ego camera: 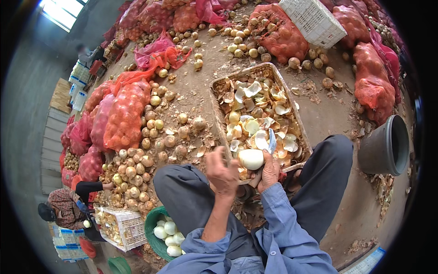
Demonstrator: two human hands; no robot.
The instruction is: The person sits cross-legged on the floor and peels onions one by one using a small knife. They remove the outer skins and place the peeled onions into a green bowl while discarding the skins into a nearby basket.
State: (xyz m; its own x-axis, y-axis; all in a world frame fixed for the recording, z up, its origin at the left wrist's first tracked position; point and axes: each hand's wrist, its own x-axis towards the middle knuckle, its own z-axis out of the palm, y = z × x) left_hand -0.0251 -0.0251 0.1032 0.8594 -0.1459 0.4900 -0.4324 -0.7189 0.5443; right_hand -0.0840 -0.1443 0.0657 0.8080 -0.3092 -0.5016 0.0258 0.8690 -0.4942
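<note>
A peeled white onion (251,159) is held over the near edge of a plastic crate (219,118) full of onion skins (261,102). My right hand (268,173) supports the onion from its right and below, and a knife blade (272,140) rises beside its thumb; the handle is mostly hidden. My left hand (222,171) is just left of the onion, its fingers spread and slightly blurred; whether it touches the onion is unclear. A green tub (150,227) of peeled onions (171,227) stands by my left leg.
Unpeeled onions (133,174) lie piled at the left beside filled red mesh sacks (126,114). A grey bucket (379,147) stands at the right. A white crate (314,22) leans on a sack at the back. A co-worker (66,209) sits at lower left near a crate of skins (128,227).
</note>
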